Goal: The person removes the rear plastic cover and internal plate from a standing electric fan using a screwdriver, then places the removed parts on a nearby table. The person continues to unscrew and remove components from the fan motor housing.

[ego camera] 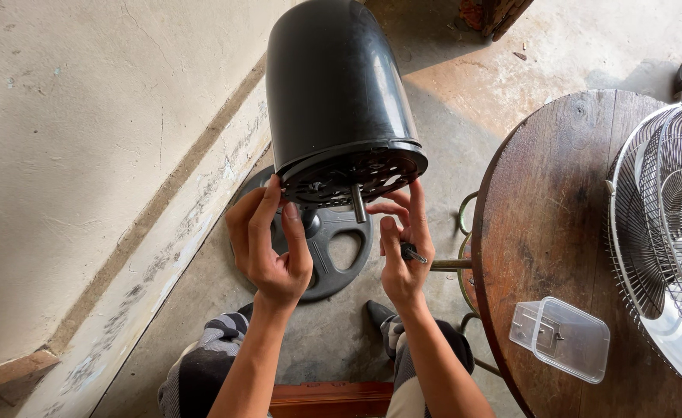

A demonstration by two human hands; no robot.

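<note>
Head view, left to right: our left hand (pixel 267 244), fingers curled, steadies the black fan motor housing (pixel 337 101) above the round base (pixel 341 255); our right hand (pixel 403 255) pinches what may be a screw (pixel 414 253); wooden table (pixel 550 232), clear box (pixel 562 339), fan grille (pixel 670 232).

Plaster wall (pixel 85 116), concrete floor (pixel 511 54), round wooden table (pixel 558 201).
</note>
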